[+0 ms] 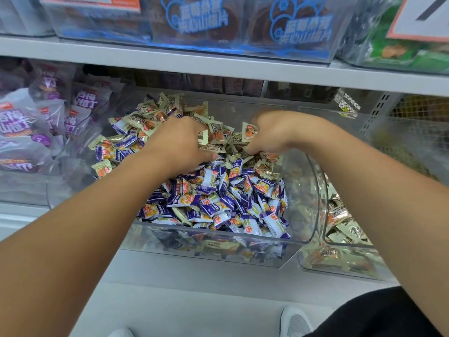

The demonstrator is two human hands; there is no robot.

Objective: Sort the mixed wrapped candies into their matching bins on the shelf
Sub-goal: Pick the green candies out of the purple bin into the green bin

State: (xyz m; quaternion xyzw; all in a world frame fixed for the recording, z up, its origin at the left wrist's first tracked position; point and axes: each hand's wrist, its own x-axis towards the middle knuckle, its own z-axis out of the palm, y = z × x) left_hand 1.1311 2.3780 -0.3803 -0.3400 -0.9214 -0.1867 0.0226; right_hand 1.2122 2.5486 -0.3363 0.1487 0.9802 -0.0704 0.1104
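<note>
Sorting looks barely half done: left hand [179, 142] and right hand [274, 135] clutch cream-and-gold wrapped candies [216, 132] heaped at twelve o'clock in the clear plastic bin [313, 190], purple-and-white wrapped candies [226, 198] filling six o'clock.

Purple bags [21, 127] read 西梅山楂丁; blue packs [301, 27], 夹心山楂片.
</note>
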